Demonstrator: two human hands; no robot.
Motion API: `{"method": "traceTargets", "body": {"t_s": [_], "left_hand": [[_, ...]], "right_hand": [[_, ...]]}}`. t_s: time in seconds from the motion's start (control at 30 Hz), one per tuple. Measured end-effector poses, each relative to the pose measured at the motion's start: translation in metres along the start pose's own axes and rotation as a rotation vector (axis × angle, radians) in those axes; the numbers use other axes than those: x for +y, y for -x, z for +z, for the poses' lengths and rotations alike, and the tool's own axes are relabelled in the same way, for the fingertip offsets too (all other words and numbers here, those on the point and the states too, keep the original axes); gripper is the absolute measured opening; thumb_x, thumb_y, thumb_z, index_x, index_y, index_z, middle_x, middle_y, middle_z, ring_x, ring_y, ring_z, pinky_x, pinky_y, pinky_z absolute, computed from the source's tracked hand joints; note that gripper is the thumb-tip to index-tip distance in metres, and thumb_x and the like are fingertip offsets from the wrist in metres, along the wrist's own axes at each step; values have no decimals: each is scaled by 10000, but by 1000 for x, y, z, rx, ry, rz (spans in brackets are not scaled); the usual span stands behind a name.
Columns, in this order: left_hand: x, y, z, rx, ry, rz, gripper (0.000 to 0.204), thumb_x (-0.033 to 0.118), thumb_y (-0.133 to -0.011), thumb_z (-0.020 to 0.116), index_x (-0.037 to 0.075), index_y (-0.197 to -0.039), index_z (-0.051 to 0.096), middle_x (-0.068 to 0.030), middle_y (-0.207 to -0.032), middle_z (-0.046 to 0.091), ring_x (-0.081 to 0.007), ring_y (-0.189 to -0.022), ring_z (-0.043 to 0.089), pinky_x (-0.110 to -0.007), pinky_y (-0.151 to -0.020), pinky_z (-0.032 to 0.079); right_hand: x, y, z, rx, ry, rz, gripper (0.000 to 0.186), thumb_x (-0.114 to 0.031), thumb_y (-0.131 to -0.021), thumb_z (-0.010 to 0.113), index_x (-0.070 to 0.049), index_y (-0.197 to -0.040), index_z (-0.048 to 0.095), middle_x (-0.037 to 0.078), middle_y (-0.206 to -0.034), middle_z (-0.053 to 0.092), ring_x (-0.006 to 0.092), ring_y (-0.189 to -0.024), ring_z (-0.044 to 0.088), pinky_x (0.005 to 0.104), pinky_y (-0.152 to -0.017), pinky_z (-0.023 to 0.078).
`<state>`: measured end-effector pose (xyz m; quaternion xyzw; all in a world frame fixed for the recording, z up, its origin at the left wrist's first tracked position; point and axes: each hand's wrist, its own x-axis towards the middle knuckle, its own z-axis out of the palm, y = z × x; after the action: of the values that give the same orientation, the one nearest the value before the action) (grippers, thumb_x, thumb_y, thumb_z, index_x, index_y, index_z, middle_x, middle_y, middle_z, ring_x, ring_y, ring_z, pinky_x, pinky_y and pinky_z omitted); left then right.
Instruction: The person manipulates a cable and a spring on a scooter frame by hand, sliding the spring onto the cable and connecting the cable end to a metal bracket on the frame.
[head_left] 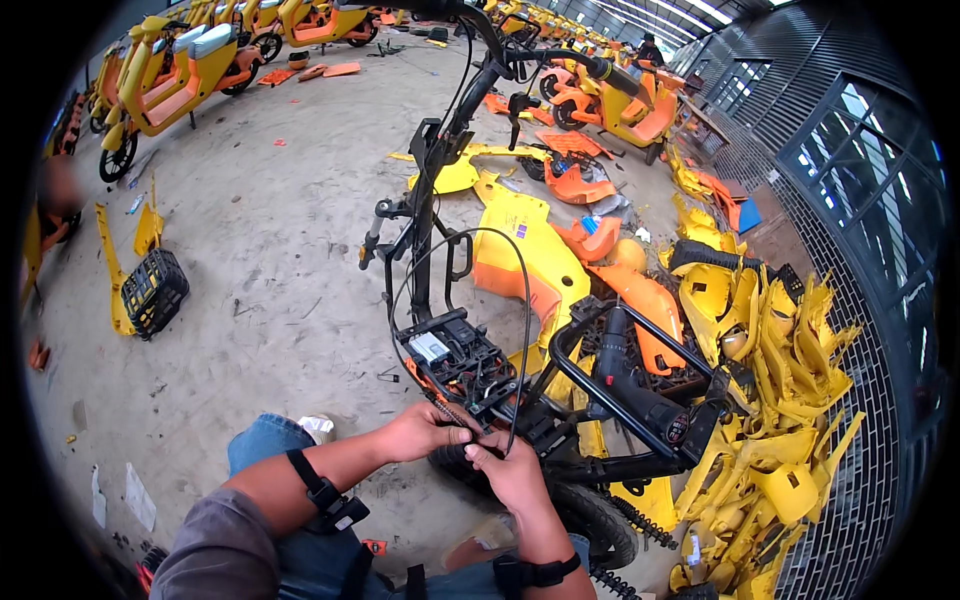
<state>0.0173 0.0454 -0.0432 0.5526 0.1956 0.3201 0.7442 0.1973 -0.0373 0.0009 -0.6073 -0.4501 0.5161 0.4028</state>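
A stripped electric scooter frame (425, 190) stands before me, its body panels off. My left hand (428, 433) and my right hand (508, 468) come together low at its middle, just behind the open electrics tray (455, 350). Both pinch a thin black cable (526, 300), part of which loops up in front of the steering column. The exact spot between the fingertips is partly hidden. Resting on the rear tube frame (665, 335), right of my hands, is a black cordless power tool (640, 395). Beneath it shows the rear tyre (597, 525).
Yellow plastic panels (785, 370) lie heaped along the brick wall on the right. More yellow and orange panels (530, 250) lie beyond the frame. A black basket (155, 292) sits on the floor at left. Yellow scooters (185, 80) stand in rows further back.
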Motion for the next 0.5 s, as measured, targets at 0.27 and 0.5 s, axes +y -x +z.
{"method": "traceTargets", "body": {"t_s": [0.27, 0.5], "left_hand": [[6, -8, -10, -48, -10, -40, 177, 95, -941, 625, -12, -1070, 684, -66, -1023, 655, -162, -966, 598, -316, -876, 477], [-5, -23, -18, -138, 58, -140, 210, 134, -948, 630, -11, -1093, 674, -51, -993, 675, -140, -929, 602, -316, -852, 487]], "right_hand": [[-2, -11, -11, -245, -247, 164, 255, -179, -975, 594, 36, -1104, 638, 102, -975, 703, 92, -691, 609, 196, -514, 423], [10, -27, -20, -378, -336, 304, 287, -221, -1004, 537, 20, -1139, 615, 135, -990, 690, 98, -707, 607, 174, -427, 376]]}}
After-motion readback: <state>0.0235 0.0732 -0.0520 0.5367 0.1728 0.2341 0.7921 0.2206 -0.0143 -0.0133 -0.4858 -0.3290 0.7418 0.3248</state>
